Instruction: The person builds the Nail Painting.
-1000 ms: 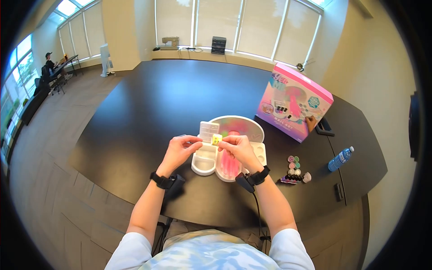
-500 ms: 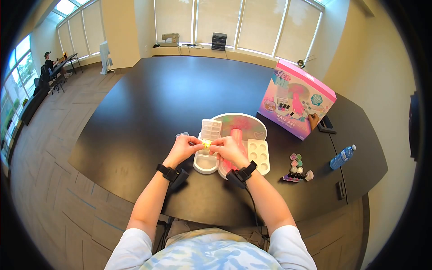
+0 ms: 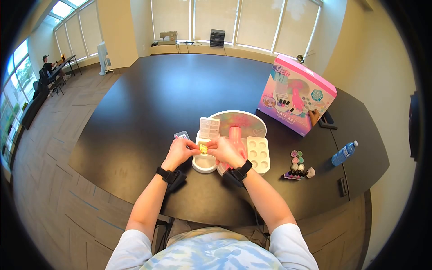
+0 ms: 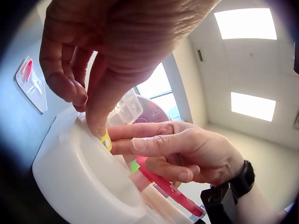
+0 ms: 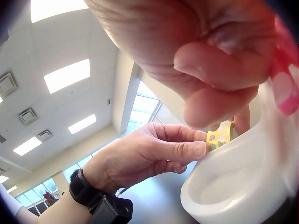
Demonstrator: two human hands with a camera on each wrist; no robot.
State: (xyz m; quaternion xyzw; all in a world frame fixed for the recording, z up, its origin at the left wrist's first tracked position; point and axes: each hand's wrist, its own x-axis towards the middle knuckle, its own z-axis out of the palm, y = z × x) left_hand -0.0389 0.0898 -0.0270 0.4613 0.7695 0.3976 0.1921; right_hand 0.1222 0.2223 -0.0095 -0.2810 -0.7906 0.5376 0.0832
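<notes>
While the left grip (image 3: 179,152) and right grip (image 3: 227,151) both pinch a yellow printed roll (image 5: 220,136) over the white organizer (image 3: 204,163), clear divided tray (image 3: 209,128) at twelve o'clock, Nail Art box (image 3: 292,96) at two, water bottle (image 3: 344,154) at three, dark tabletop (image 3: 157,103) beneath

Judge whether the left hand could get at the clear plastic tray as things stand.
Probably yes: the clear plastic tray lies on the table close to the left hand, with nothing seen between, though that hand pinches a yellow patterned roll and would likely need to release it.
</notes>
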